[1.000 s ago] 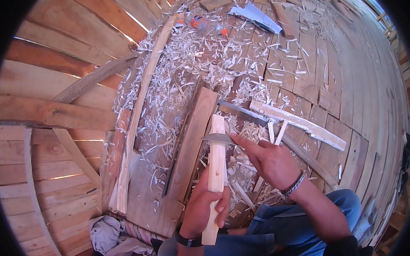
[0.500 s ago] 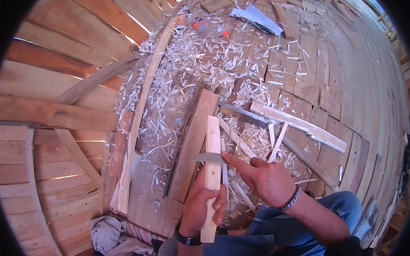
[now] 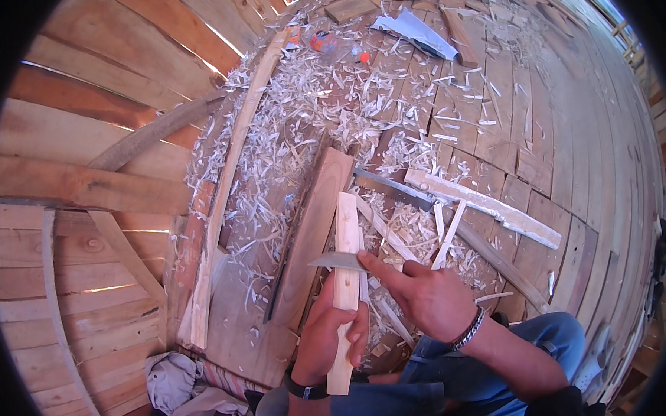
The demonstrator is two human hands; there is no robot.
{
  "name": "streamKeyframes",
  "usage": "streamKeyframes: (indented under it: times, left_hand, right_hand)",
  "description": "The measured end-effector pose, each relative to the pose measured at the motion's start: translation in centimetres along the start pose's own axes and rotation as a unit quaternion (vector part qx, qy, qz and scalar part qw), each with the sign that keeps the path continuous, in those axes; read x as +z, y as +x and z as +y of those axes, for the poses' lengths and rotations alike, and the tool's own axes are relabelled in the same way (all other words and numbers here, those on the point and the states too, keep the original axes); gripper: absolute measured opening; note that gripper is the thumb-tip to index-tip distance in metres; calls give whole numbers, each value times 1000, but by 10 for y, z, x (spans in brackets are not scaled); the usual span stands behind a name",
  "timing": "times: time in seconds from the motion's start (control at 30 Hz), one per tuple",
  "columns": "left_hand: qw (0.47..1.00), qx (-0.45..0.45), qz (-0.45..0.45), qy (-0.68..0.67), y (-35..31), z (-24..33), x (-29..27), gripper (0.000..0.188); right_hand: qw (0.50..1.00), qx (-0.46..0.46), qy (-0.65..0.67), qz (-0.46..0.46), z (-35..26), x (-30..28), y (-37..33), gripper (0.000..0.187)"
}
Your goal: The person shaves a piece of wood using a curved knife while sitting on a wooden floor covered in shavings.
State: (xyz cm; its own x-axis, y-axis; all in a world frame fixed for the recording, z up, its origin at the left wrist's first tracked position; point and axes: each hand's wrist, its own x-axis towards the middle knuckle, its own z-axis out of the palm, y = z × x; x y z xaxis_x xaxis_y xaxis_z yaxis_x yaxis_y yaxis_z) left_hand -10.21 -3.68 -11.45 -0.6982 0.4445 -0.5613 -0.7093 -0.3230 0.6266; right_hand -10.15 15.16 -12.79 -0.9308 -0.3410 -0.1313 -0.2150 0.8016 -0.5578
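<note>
My left hand is wrapped round the lower part of a pale strip of wood, which points away from me. Across the strip's middle lies the blade of a knife, its tip jutting out to the left. My right hand is closed on the knife's handle, which is hidden in the fist, with the index finger stretched along the back of the blade. Just left of the strip, a thicker brown board lies at a slant.
Wood shavings cover much of the plank floor. A saw and a rough-edged pale slat lie beyond my right hand. A long batten runs along the plank wall. Crumpled grey cloth sits at lower left.
The knife blade has shifted very slightly toward me along the strip, and the right hand with it. The left hand's grip looks the same.
</note>
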Motion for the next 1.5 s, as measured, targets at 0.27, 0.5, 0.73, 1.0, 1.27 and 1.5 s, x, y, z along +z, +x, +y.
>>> streamKeyframes:
  times: [0.27, 0.5, 0.73, 1.0, 1.27, 1.5]
  left_hand:
    - [1000, 1, 2, 6, -2, 2, 2, 69]
    - [1000, 8, 15, 9, -3, 0, 1, 66]
    - [999, 28, 10, 17, -2, 1, 4, 63]
    - [997, 41, 15, 67, -5, 6, 6, 48]
    - [990, 55, 5, 126, -1, -1, 2, 45]
    - [982, 90, 11, 167, -1, -5, -1, 36]
  right_hand:
    - [1000, -20, 18, 11, 0, 0, 1, 51]
    - [999, -43, 19, -12, -2, 0, -2, 68]
    - [999, -21, 46, 16, 3, -2, 6, 54]
    - [994, 48, 88, 35, 0, -3, 6, 49]
    - [999, 18, 24, 40, 8, -8, 5, 37]
    - [999, 15, 10, 33, 1, -11, 4, 42]
